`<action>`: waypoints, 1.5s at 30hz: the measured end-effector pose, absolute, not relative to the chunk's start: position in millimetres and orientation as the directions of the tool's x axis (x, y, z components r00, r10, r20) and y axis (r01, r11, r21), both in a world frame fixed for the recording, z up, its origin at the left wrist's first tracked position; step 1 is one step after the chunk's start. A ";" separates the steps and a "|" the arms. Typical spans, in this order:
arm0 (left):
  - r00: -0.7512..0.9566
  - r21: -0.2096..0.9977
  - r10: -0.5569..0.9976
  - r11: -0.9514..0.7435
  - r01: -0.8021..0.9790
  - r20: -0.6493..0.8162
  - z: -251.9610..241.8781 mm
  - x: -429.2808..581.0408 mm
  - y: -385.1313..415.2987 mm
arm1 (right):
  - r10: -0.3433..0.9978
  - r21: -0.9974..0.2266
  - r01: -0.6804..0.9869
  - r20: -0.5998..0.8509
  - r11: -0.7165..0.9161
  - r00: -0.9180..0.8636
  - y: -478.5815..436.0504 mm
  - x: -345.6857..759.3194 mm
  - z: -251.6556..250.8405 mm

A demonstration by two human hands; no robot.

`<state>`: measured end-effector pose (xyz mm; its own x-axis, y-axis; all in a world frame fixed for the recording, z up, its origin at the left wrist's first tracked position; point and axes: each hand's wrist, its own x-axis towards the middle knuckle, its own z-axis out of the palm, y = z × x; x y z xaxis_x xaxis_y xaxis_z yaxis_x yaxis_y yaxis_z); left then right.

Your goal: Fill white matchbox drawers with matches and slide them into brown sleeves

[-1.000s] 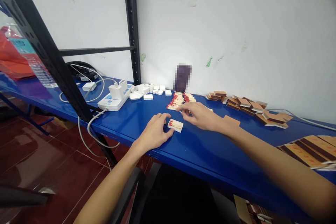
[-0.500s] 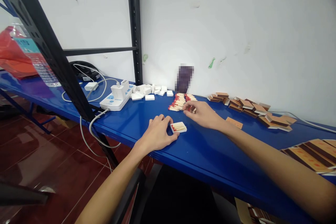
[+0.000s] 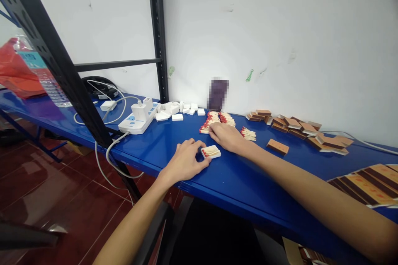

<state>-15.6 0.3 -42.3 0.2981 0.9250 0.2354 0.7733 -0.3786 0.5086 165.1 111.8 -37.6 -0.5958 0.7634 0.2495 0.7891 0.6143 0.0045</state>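
Note:
My left hand [image 3: 185, 160] is closed around a small white matchbox tray [image 3: 215, 155] on the blue table, thumb at its near side and fingers at its far left. Red-headed matches [image 3: 210, 150] lie side by side in the tray. Just beyond it, my right hand [image 3: 226, 136] reaches into the front of a heap of loose matches [image 3: 213, 117], its fingers curled downward. Its fingertips are hidden, so what they pinch does not show. A smaller bundle of matches [image 3: 248, 133] lies right of this hand. Farther right is a brown matchbox sleeve [image 3: 277, 146].
White trays [image 3: 177, 117] are piled by a power strip [image 3: 137, 125] at the left. Several brown sleeves [image 3: 292, 123] lie along the wall, with more [image 3: 370, 182] at the right edge. A black rack post [image 3: 93, 112] rises at the left.
My right hand has moved left and down, onto the front of the match heap, uncovering the smaller bundle. My left hand keeps its hold on the tray.

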 end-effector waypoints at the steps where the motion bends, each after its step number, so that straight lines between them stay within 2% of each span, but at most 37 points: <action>1: 0.295 0.510 0.926 -0.377 0.773 0.236 -42.3 -15.4 0.1 | 0.764 0.010 0.789 0.246 0.614 -0.597 109.7 166.6 -36.6; 13: 0.295 0.493 0.923 -0.382 0.782 0.247 -43.7 -15.6 0.3 | 0.714 -0.043 0.720 0.180 0.693 -0.676 103.1 165.2 -33.3; 18: 0.289 0.471 0.920 -0.385 0.794 0.265 -45.1 -14.4 1.8 | 0.691 -0.196 0.663 0.205 0.723 -0.693 74.5 190.2 -15.0; 20: 0.293 0.464 0.921 -0.384 0.798 0.259 -44.2 -13.4 1.8 | 0.682 -0.226 0.645 0.166 0.730 -0.713 60.4 199.0 -11.6; 23: 0.301 0.445 0.921 -0.385 0.809 0.249 -42.6 -12.3 1.3 | 0.693 -0.190 0.668 0.137 0.720 -0.708 53.5 202.0 -13.3; 27: 0.323 0.434 0.915 -0.400 0.807 0.244 -42.8 -13.0 1.4 | 0.756 -0.146 0.745 0.217 0.651 -0.618 77.6 188.0 -18.1; 33: 0.343 0.443 0.906 -0.420 0.792 0.246 -43.2 -16.9 2.0 | 0.774 0.023 0.786 0.157 0.617 -0.613 110.0 158.2 -25.8; 45: 0.346 0.452 0.903 -0.427 0.783 0.253 -43.6 -16.4 2.5 | 0.790 0.073 0.798 0.113 0.598 -0.602 98.4 160.6 -29.1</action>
